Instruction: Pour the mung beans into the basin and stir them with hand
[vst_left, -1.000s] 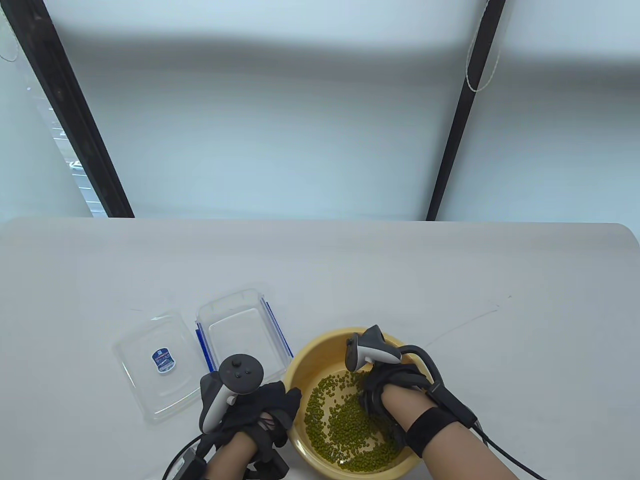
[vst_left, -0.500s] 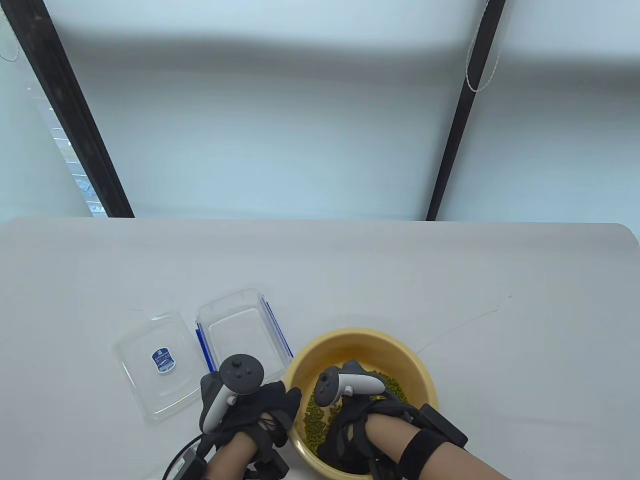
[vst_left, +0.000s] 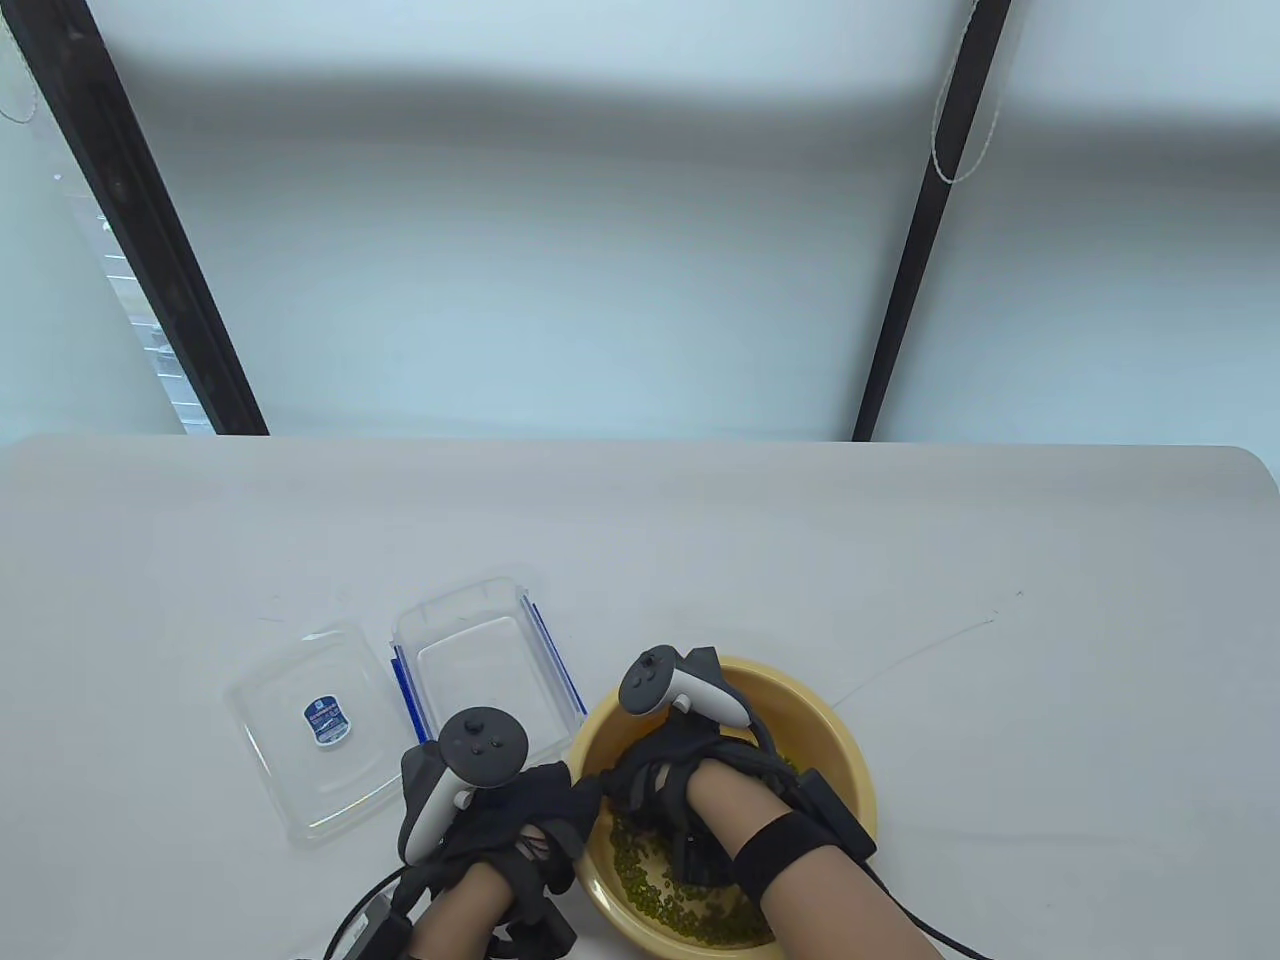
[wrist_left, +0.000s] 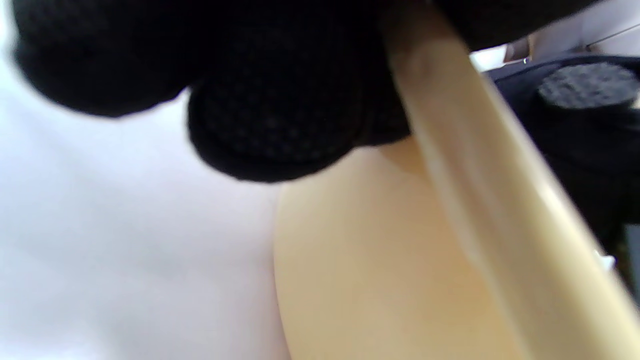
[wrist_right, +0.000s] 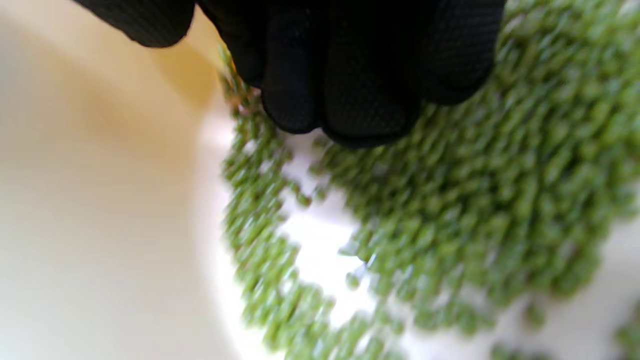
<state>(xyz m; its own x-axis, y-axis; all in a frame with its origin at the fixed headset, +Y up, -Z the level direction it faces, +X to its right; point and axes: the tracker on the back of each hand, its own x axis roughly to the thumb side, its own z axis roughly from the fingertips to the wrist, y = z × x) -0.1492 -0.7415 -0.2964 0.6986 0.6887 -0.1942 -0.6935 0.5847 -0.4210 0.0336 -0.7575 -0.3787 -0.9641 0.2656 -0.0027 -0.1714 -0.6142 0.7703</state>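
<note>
The yellow basin (vst_left: 840, 740) stands upright, mouth up, at the table's (vst_left: 900, 540) near edge; round, it has no long axis. The mung beans (vst_left: 660, 890) lie loose on its bottom. The right hand (vst_left: 665, 785) is down among them, fingertips (wrist_right: 360, 100) together on the beans; half a second ago it sat nearer the near wall, now it is by the left wall. The left hand (vst_left: 520, 815) grips the basin's left rim, unmoved. The empty clear container (vst_left: 485, 670) and its lid (vst_left: 305, 730) lie left of the basin.
</note>
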